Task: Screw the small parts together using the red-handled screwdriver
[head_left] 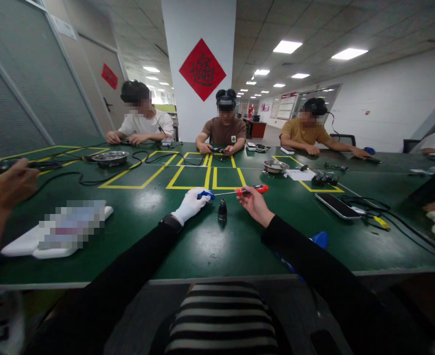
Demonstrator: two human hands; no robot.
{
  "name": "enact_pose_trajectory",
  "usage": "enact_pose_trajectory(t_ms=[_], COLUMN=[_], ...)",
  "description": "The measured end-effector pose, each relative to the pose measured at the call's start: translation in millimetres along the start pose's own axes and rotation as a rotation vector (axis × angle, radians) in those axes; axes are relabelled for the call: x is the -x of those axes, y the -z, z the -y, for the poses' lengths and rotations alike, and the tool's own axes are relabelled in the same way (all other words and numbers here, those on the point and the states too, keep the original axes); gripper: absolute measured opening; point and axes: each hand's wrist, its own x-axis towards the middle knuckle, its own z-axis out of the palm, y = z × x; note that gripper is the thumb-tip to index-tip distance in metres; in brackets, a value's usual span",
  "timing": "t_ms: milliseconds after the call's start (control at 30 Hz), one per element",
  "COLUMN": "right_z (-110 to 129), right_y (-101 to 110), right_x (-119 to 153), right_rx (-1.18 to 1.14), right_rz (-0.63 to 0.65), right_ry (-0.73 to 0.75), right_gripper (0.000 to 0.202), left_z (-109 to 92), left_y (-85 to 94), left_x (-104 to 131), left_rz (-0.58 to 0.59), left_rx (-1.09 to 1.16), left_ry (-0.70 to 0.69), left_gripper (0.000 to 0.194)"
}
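Note:
My left hand, in a white glove, is closed on a small blue part whose kind I cannot make out. In my bare right hand is a screwdriver with a red and black handle, held by the fingers. Its thin shaft points left, and the tip meets the blue part or lies right at it. A black cylindrical connector with a narrower top stands upright on the green table between my hands, touched by neither.
Yellow tape rectangles mark the green table. A phone, cables and a blue-handled tool lie right. Metal bowls and black parts stand farther back. Left is a white device; co-workers sit around.

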Motion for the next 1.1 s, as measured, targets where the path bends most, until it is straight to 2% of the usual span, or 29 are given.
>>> enact_pose_trajectory(t_ms=[100, 167, 233, 333, 433, 533, 700, 833, 933, 1033, 1100], right_z=[0, 2, 5, 9, 8, 4, -2, -1, 4, 12, 15], right_y=[0, 2, 4, 9, 10, 10, 12, 12, 7, -2, -8], right_x=[-1, -1, -1, 1, 4, 5, 2, 2, 6, 13, 19], right_rx=[0.012, 0.156, 0.465, 0.997, 1.330, 1.489, 1.550, 1.564, 1.527, 1.374, 1.248], right_rz=[0.003, 0.044, 0.161, 0.441, 0.612, 0.635, 0.673, 0.668, 0.536, 0.369, 0.334], right_ry=[0.051, 0.192, 0.416, 0.671, 0.696, 0.663, 0.641, 0.620, 0.686, 0.858, 0.972], right_gripper=[0.018, 0.022, 0.019, 0.018, 0.030, 0.030, 0.031, 0.033, 0.037, 0.022, 0.012], left_z=[-2, -5, -9, -15, -23, -32, -50, -58, -59, -61, -63], left_y=[2.2, 5.1, 7.7, 8.8, 7.6, 8.0, 11.7, 10.6, 10.2, 11.8, 12.7], left_x=[0, 0, 0, 1, 4, 8, 16, 18, 18, 20, 21], left_rz=[-0.025, -0.053, -0.087, -0.129, -0.151, -0.206, -0.322, -0.286, -0.278, -0.316, -0.331], left_rx=[-0.008, 0.003, 0.010, -0.036, -0.096, -0.131, -0.199, -0.244, -0.246, -0.263, -0.282], left_ry=[0.018, -0.003, -0.051, -0.101, -0.156, -0.270, -0.556, -0.727, -0.772, -0.781, -0.781], left_gripper=[0.026, 0.029, 0.031, 0.031, 0.030, 0.025, 0.018, 0.024, 0.026, 0.027, 0.027])
